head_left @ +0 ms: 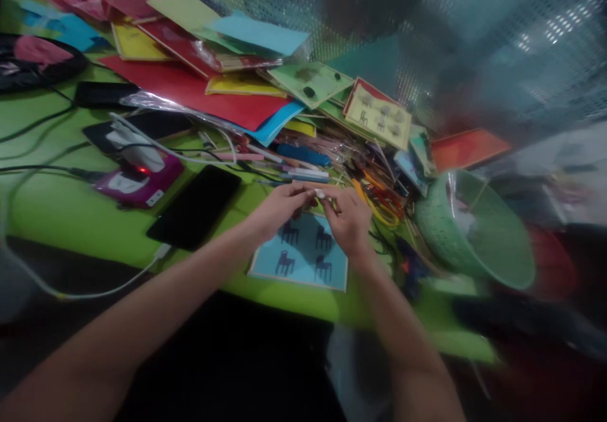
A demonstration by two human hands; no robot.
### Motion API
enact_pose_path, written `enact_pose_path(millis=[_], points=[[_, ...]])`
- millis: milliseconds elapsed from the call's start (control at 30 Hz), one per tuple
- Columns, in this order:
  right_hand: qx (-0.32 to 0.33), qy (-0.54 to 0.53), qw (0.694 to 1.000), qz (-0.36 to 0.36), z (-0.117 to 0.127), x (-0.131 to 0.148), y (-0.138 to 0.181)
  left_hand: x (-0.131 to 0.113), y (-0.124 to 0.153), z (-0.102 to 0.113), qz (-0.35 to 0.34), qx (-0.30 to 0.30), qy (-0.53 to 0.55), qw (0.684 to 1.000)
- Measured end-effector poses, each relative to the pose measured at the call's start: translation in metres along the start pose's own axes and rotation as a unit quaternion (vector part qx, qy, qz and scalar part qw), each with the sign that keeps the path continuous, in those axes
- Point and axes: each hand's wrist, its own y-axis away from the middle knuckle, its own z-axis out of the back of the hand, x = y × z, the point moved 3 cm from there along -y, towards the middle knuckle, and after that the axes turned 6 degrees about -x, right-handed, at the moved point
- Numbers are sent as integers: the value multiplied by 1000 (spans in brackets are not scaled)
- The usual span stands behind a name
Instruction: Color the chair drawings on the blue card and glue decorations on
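Note:
Both my hands meet over the top edge of a blue card (303, 264) printed with dark chair pictures. Between their fingertips is a small white piece (320, 193), too small and blurred to name. My left hand (284, 204) pinches toward it from the left, its fingers closed. From the right, my right hand (349, 216) closes thumb and fingers on the same white piece. The card lies flat on the green tabletop, its upper part partly hidden by my hands.
A black phone (196, 207) on a white cable and a purple power adapter (140, 181) lie left. Behind are pens (303, 174), orange-handled scissors (374, 204), sticks and stacked coloured cards (213, 93). A green bowl (497, 238) stands right.

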Motion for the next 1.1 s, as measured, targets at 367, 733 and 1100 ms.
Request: enact_pose_path(millis=[367,733,1100], points=[[72,-65,990,-100,-4,-12,-5,-20,-7,23,-50,-103,99,988],[202,26,971,-122,-33,-22,9,-14,-20,31,-145,-125,-161,968],[188,-12,973,-137,-24,-25,5,-5,-26,41,-162,-66,-231,957]])
